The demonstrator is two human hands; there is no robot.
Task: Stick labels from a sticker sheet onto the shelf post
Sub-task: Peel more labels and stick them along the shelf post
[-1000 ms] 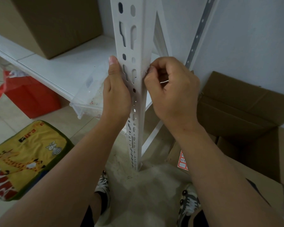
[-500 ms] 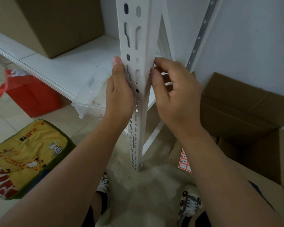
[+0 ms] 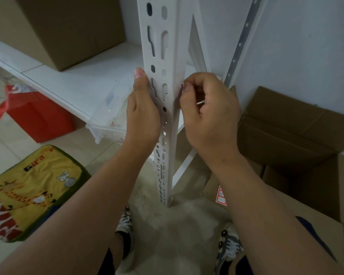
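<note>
The white perforated shelf post (image 3: pixel 163 46) stands upright in the middle. My left hand (image 3: pixel 143 114) grips its left edge, thumb straight up along the metal, fingers hidden behind it. On the post's right face my right hand (image 3: pixel 209 114) has its fingers curled, and thumb and forefinger pinch a small reddish label (image 3: pixel 180 86) against the metal. A thin white strip (image 3: pixel 201 102) shows inside the curled fingers. The red-and-white sticker sheet (image 3: pixel 221 197) lies on cardboard low at the right, partly hidden by my right forearm.
A closed cardboard box (image 3: pixel 68 30) sits on the white shelf board (image 3: pixel 83 80), with a clear plastic bin (image 3: pixel 109 116) at its edge. A red bag (image 3: pixel 38 118) and a yellow giraffe cushion (image 3: pixel 28 191) lie on the floor. An open cardboard box (image 3: pixel 298 135) stands at the right.
My right hand's fingers were straighter against the post half a second ago and are curled again at the same height. My left hand has kept its grip.
</note>
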